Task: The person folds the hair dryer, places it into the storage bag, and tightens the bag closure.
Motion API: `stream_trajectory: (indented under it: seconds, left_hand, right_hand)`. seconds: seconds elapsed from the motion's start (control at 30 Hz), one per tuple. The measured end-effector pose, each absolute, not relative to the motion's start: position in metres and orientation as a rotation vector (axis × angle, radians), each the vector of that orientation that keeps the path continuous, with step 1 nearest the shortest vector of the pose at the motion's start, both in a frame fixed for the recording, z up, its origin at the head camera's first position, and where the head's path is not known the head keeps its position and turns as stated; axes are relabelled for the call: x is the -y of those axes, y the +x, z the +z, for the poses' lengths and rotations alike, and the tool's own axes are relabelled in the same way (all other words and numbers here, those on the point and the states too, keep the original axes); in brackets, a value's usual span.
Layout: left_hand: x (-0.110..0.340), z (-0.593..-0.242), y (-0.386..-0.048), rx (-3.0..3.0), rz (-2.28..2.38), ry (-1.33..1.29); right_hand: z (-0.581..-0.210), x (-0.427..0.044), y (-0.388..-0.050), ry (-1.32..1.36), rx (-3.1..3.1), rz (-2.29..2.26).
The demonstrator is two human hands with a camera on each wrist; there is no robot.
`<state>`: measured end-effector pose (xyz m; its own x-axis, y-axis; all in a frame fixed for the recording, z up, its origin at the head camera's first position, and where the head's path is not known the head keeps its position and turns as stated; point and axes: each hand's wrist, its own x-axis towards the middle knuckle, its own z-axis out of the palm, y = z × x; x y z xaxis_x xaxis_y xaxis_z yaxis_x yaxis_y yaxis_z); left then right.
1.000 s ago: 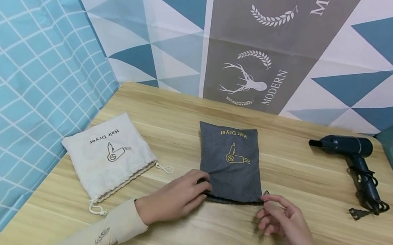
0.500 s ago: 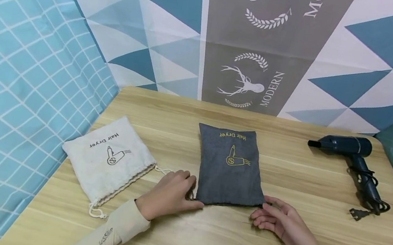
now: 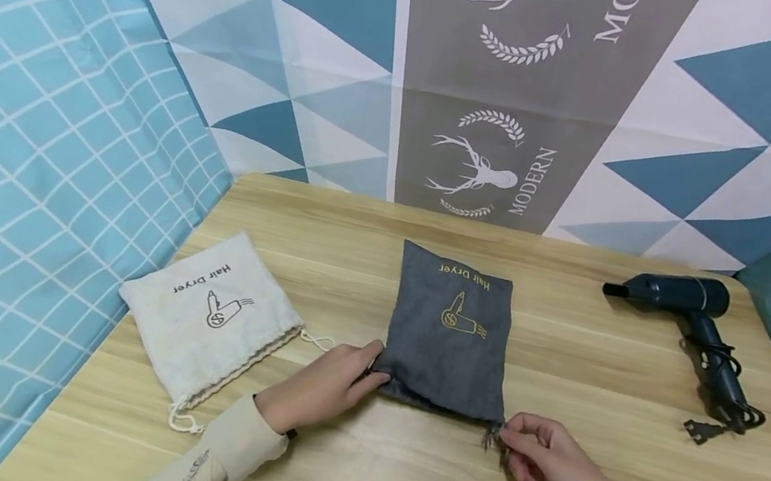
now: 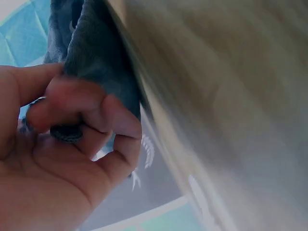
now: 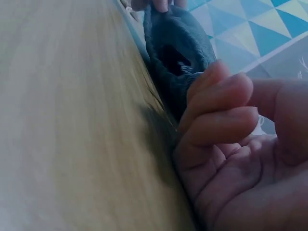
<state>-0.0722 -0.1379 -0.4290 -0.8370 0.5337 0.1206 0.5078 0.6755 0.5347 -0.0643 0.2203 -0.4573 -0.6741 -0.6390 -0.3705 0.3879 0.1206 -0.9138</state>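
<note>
A dark grey drawstring bag [image 3: 445, 364], printed with "Hair Dryer" and a yellow dryer outline, lies mid-table with its mouth towards me. My left hand [image 3: 329, 380] pinches the left corner of the mouth between thumb and fingers. At the right corner, where the dark cord ends hang, my right hand [image 3: 557, 466] pinches the edge. The mouth gapes a little; in the right wrist view the bag [image 5: 198, 36] shows a dark opening. Curled fingers of the left hand [image 4: 82, 149] hold the cloth in the left wrist view.
A white drawstring bag [image 3: 211, 323] with the same print lies to the left, its white cords loose. At the far right rests a dark hair dryer [image 3: 677, 294], its cord wrapped round the handle. Patterned cloth [image 3: 482, 81] hangs behind the wooden table [image 3: 326, 240].
The left hand has moved off the bag's front edge to its left corner and grips it there. The right hand has come slightly nearer. The bag has turned slightly and its mouth has parted.
</note>
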Motion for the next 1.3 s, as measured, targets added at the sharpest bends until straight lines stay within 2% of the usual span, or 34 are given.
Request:
stream_trajectory:
  seconds: [0.37, 0.7, 1.3]
  left_hand:
    - [0.16, -0.424, -0.075, -2.737, 0.952, 0.889]
    - [0.183, -0.419, -0.081, -2.693, 1.044, 0.854]
    - [0.216, -0.423, -0.093, -2.686, 0.969, 0.729]
  right_hand:
    - [-0.458, -0.221, -0.06, -0.142, -1.773, -1.723]
    - [-0.447, -0.24, -0.065, -0.048, -2.093, -1.678]
    - [-0.445, -0.27, -0.069, -0.096, -2.525, -1.391]
